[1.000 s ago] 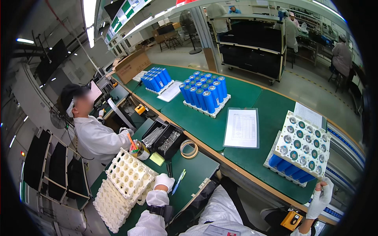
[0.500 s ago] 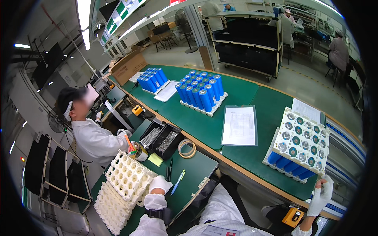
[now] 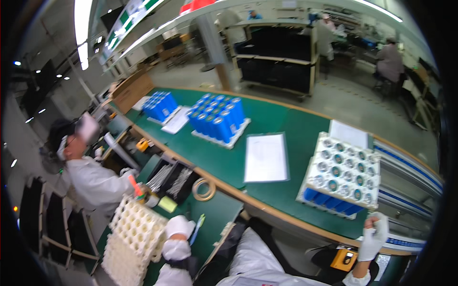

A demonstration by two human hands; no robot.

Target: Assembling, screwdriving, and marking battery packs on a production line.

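My left hand (image 3: 179,227), in a white glove, is over the green side table, against the edge of a white plastic cell holder (image 3: 138,217) with rows of round holes. Its fingers are blurred, so their grip does not show. A second holder (image 3: 121,257) lies beside that one. At the right, my right hand (image 3: 374,234), gloved with bare fingertips, is raised just off the near corner of a battery pack (image 3: 341,174). Its fingers are curled together; whatever they may hold is hidden. Blue cylindrical cells stand in that pack between white upper and lower holders.
Two more groups of blue cells (image 3: 215,117) (image 3: 160,106) stand farther left. A paper sheet (image 3: 266,158) lies mid-table. Black bins of metal parts (image 3: 177,181), a tape roll (image 3: 203,189) and a pen (image 3: 197,229) are near my left hand. A co-worker (image 3: 93,178) sits left.
The whole view has swung, so the table and its things sit farther left in it. Both hands stay beside the same things, with the left one now more blurred.
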